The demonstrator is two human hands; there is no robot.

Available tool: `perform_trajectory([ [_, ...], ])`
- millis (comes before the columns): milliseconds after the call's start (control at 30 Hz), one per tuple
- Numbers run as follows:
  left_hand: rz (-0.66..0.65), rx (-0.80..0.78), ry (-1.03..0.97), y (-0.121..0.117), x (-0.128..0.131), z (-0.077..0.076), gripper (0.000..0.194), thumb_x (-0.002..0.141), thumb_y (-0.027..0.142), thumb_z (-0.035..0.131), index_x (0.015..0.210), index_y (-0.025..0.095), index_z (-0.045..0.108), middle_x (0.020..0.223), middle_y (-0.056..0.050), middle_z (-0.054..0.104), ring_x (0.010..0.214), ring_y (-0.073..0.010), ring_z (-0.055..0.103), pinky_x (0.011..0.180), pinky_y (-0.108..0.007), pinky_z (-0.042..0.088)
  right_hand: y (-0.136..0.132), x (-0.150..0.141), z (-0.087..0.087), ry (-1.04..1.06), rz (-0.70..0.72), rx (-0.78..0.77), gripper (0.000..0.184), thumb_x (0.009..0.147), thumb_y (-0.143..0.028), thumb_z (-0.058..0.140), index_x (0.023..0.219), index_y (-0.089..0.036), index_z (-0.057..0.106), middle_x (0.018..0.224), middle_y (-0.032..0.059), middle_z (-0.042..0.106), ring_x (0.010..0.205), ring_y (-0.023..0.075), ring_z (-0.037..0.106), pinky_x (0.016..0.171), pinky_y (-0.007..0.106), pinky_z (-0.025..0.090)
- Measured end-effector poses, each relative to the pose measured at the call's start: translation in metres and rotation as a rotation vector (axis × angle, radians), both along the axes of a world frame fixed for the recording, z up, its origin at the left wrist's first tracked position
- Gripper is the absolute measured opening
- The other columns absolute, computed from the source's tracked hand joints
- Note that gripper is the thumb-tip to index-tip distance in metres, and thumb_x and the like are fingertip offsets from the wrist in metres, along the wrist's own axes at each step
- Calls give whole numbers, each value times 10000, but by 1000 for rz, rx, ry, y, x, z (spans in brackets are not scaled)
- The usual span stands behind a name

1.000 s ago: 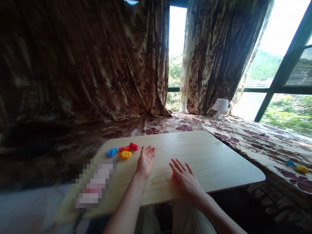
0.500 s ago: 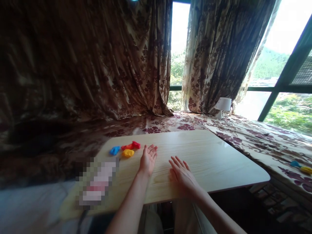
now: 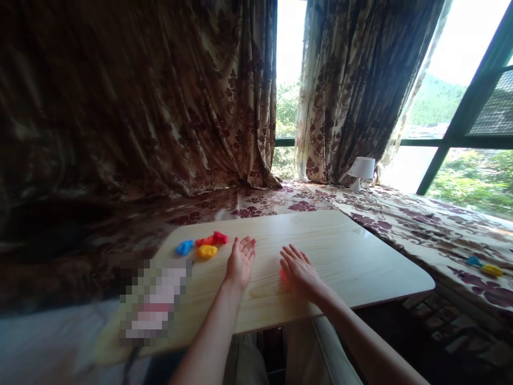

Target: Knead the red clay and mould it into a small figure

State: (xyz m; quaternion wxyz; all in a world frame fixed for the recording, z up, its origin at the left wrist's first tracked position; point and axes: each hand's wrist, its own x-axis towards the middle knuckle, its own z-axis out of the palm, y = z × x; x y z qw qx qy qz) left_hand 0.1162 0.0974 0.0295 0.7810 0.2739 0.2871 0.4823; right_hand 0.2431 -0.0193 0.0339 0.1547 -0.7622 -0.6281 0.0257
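Left hand [image 3: 239,264]: fingers open, palm turned up, empty. Red piece [image 3: 206,241] on surface [image 3: 360,267], just left of left fingers, long axis roughly sideways, right end toward fingertips. Yellow piece [image 3: 207,252] nearer person, also lengthwise sideways; blue piece [image 3: 185,247] farther left. Right hand [image 3: 300,271]: fingers open, palm down; pink bit [image 3: 283,275] under palm, mostly hidden, axis unclear.

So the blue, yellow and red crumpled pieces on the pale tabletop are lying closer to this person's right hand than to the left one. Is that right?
Not quite: the blue piece, yellow piece and red material lie closer to the left hand than to the right hand. The head view shows them on the pale tabletop.
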Motion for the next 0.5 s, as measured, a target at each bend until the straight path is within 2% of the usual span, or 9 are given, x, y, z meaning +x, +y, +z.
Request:
perform_trajectory([
  [100,0,0,-13,-1,0,0,351,905,410,363,906,163,612,1063,-119,641,1108,-174,551,999,-316,360,-37,-14,-13,-55,99,87,452,930,-252,268,1333,-142,442,1450,76,342,1365,191,227,1101,390,195],
  [167,6,4,-29,-2,-1,0,355,898,425,374,908,162,611,1055,-118,643,1093,-174,559,987,-311,369,-46,-30,-15,-65,165,110,445,922,-236,276,1312,-133,466,1462,76,319,1375,196,192,1105,383,184],
  [267,7,2,-18,-6,-3,1,364,898,435,362,911,164,603,1055,-114,637,1049,-167,578,969,-306,383,-25,-44,-6,-49,184,87,415,905,-295,349,1230,-123,541,1423,100,389,1368,236,205,1096,405,192],
  [400,-7,14,-8,-7,-5,4,360,908,424,326,897,175,586,1048,-107,627,982,-154,596,945,-307,397,13,-20,12,2,-26,2,398,900,-352,385,1170,-128,572,1397,138,415,1346,275,257,1062,479,226],
  [500,-20,0,-18,-1,-5,2,351,914,405,314,895,179,582,1030,-106,630,935,-150,608,919,-311,415,1,-1,11,-1,-91,15,408,941,-321,291,1186,-145,566,1406,118,410,1347,251,268,1065,472,231],
])
